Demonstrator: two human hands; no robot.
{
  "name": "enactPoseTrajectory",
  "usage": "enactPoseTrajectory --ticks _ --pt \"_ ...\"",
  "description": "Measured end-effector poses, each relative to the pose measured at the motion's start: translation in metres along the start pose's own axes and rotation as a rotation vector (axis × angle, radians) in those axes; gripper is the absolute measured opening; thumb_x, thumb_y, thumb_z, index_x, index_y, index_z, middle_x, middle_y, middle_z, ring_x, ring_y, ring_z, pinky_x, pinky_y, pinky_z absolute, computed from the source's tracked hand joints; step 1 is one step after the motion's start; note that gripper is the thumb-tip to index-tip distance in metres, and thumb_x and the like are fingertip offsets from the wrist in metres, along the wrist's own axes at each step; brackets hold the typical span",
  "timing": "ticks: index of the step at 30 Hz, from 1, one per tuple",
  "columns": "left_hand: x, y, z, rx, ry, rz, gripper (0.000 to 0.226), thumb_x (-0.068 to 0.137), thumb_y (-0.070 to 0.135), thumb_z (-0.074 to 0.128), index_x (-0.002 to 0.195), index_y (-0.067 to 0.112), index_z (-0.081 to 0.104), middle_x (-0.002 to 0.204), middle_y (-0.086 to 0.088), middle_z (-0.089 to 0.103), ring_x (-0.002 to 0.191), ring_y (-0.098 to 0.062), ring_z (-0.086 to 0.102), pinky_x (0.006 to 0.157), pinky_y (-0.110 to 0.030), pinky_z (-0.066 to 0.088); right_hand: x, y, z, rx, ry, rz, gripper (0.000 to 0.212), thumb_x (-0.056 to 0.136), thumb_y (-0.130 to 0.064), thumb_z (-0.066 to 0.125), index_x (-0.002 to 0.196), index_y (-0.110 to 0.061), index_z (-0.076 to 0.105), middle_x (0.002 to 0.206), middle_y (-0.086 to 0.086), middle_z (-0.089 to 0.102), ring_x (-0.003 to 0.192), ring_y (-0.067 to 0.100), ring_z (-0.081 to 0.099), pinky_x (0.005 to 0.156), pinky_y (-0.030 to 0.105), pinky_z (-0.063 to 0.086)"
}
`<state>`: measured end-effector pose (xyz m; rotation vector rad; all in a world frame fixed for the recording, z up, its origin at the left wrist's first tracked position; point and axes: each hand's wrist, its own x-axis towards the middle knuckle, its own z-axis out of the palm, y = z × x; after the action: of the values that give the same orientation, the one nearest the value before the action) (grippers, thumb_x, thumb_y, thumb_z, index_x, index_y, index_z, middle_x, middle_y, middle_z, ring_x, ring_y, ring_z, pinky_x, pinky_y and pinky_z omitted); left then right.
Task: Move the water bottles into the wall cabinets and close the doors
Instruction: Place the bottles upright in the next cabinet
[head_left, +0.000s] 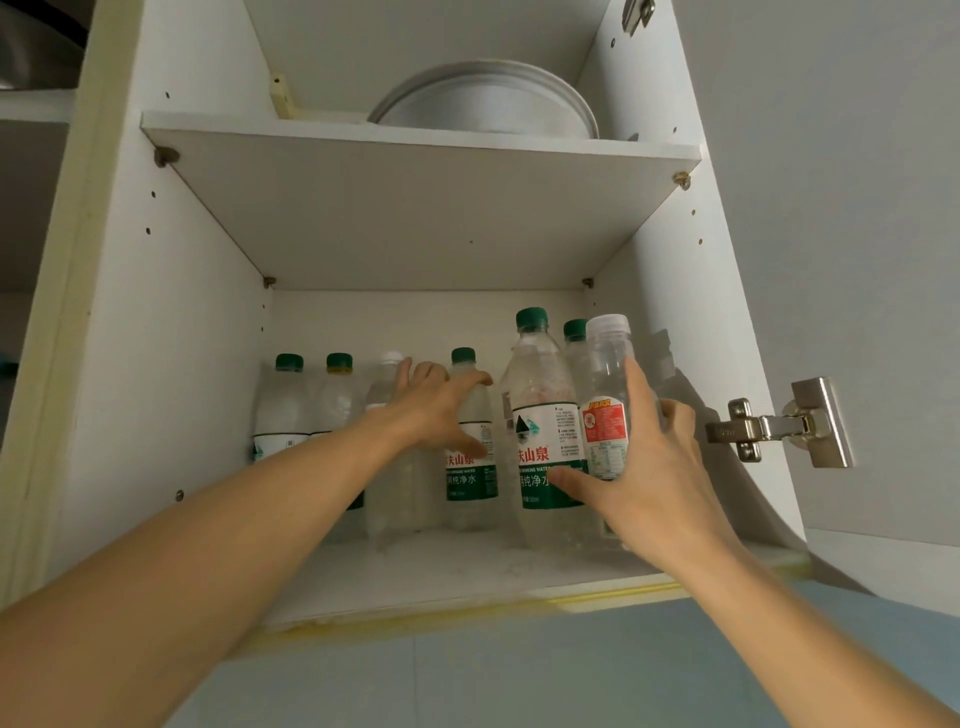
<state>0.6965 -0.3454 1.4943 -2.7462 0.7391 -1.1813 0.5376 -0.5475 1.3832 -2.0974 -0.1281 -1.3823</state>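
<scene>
White laminate lines the open wall cabinet (171, 322) in front of me, seen from my head camera looking up into it, and the water bottles stand on its lower shelf (457, 577). My left hand (436, 405) reaches in at the middle of the row, its fingers curled around a green-capped bottle (470, 467) with a green and white label, the thumb low on the label and the fingertips over the bottle's shoulder. Just left of that hand stands a clear bottle with a pale cap (387, 384), partly hidden by my wrist, and further left two more green-capped bottles (288, 405) stand side by side against the left wall. My right hand (657, 467) holds a clear bottle with a white cap (605, 395) and a red and white label, upright, at the right end of the row; my thumb crosses below its label and my fingers wrap the far side. I cannot tell whether its base rests on the shelf, since my hand covers it. Touching it on the left is a taller green-capped bottle (543, 415) near the shelf's front, and behind the two another green cap (575, 330) shows. On the upper shelf (415, 140) a stack of white plates (488, 104) leans toward the back. At the right, a metal hinge (779, 426) joins the cabinet side to the door (841, 208), which stands open.
</scene>
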Motion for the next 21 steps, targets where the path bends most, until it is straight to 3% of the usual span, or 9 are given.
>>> enactPoseTrajectory --ticks 8,11,15,21 --pt "-0.004 -0.027 0.003 0.115 -0.012 -0.069 0.103 0.069 0.069 0.073 0.153 0.044 0.018 0.159 -0.016 0.027 0.152 -0.034 0.009 0.118 -0.058 -0.010 0.002 -0.002 -0.001 0.012 -0.011 -0.002 0.130 0.065 -0.059 0.086 0.149 -0.058 -0.014 0.143 0.000 0.029 0.134 0.032 0.043 0.096 0.053 0.049" --pt "-0.009 -0.023 0.010 0.089 -0.004 -0.061 0.099 0.070 0.061 0.073 0.152 0.043 0.020 0.159 -0.014 0.022 0.152 -0.036 0.004 0.120 -0.061 -0.004 0.001 -0.002 -0.002 0.023 -0.008 0.001 0.130 0.066 -0.056 0.087 0.148 -0.059 -0.013 0.142 0.001 0.029 0.134 0.033 0.043 0.097 0.054 0.048" --pt "-0.017 -0.013 0.019 0.114 0.067 -0.037 0.105 0.065 0.075 0.072 0.150 0.040 0.022 0.157 -0.009 0.021 0.148 -0.038 0.009 0.118 -0.065 0.007 -0.001 -0.002 -0.003 0.040 -0.010 0.013 0.129 0.066 -0.055 0.088 0.152 -0.055 -0.008 0.142 0.001 0.029 0.135 0.032 0.042 0.098 0.053 0.048" --pt "-0.019 -0.009 0.014 0.168 -0.002 -0.096 0.114 0.069 0.069 0.077 0.157 0.035 0.013 0.162 -0.014 0.006 0.151 -0.042 -0.005 0.118 -0.066 -0.007 0.000 -0.003 -0.005 0.050 -0.006 -0.002 0.130 0.065 -0.053 0.089 0.153 -0.055 -0.006 0.136 0.001 0.032 0.132 0.031 0.044 0.101 0.053 0.047"
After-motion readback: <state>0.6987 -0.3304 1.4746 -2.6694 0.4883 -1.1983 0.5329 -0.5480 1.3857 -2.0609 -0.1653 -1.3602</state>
